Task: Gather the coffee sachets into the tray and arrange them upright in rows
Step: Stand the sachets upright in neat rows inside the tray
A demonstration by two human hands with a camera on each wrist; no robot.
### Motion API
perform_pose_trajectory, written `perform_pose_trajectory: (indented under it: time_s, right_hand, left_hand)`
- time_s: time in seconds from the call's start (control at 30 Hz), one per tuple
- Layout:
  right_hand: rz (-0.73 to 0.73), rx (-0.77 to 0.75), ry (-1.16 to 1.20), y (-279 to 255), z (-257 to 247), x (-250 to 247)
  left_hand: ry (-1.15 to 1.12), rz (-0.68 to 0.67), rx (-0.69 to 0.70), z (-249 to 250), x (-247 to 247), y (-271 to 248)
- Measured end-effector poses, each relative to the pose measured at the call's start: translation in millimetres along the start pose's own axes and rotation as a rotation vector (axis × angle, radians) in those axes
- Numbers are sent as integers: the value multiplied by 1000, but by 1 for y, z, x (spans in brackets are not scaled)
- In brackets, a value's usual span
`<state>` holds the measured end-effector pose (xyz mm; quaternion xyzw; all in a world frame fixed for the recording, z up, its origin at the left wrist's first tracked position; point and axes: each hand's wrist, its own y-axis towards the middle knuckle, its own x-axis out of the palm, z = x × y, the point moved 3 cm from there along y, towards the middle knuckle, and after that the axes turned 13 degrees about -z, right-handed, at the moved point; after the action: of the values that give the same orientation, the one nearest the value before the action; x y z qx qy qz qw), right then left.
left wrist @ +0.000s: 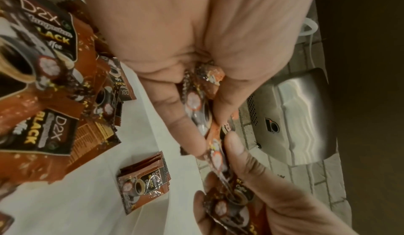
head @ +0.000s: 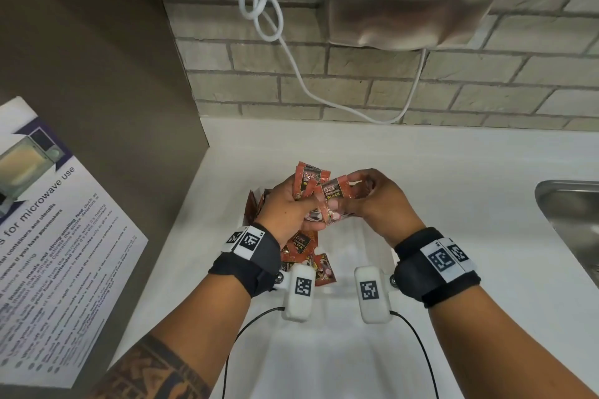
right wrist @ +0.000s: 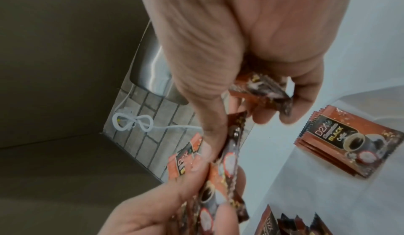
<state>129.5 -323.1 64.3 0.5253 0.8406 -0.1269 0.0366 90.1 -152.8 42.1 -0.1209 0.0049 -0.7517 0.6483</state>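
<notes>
Above the white surface (head: 421, 204), just in front of the brick wall's foot, both hands meet over a clear tray (head: 350, 256) whose walls barely show. The left hand (head: 287, 214) is clamped on a fan of coffee sachets (head: 308, 185), thumb over their lower ends; the right hand (head: 377, 201) pinches another sachet or two (head: 335, 193) against that bundle. My guess is the gathering step is in hand: loose packets being squared into one stack before going down. Next, the stack wants its edges evened and then lowering on end into the tray, beside the sachets already near the left wrist; those (head: 298, 246) lie tumbled, so they will likely need standing up too. A small flat pile (right wrist: 352, 143) rests apart from the hands on the white surface.

Each sachet is a small flat orange-brown foil packet with crimped, toothed ends, a black label reading "D2X BLACK Coffee", and a printed cup. They look thin, glossy and slippery.
</notes>
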Motion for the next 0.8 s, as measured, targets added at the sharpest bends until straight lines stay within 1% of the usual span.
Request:
perform_pose_trajectory:
  time_s: [0.07, 0.13, 0.23, 0.33, 0.4, 0.47, 0.53, 0.63, 0.73, 0.8]
  right_hand:
    - [-103, 24, 16, 0, 1, 2]
    - [-156, 11, 34, -2, 1, 5]
    - [-125, 10, 81, -2, 1, 1]
    - [-90, 21, 156, -4, 0, 0]
    - [-84, -8, 128, -3, -1, 2]
    - [-103, -24, 58, -4, -1, 8]
    - [-116, -33, 20, -4, 0, 11]
    - [-119, -64, 41, -5, -1, 14]
    - [-106, -68, 40, -4, -2, 12]
    - [-74, -60, 140, -4, -4, 10]
  left_hand:
    - [-11, -31, 0, -1, 3, 0]
    - [-94, -28, -33, -3, 4, 0]
    - [-270, 10, -66, -6, 1, 1]
    - [-309, 25, -43, -6, 1, 1]
    - [-336, 13, -24, -5, 3, 1]
    - [-317, -14, -14, -5, 7, 1]
    - [-243, -30, -16, -6, 10, 1]
    - [-186, -21, -47, -8, 10, 1]
    - [-242, -4, -87, -10, 5, 1]
    - [-235, 10, -90, -12, 0, 2]
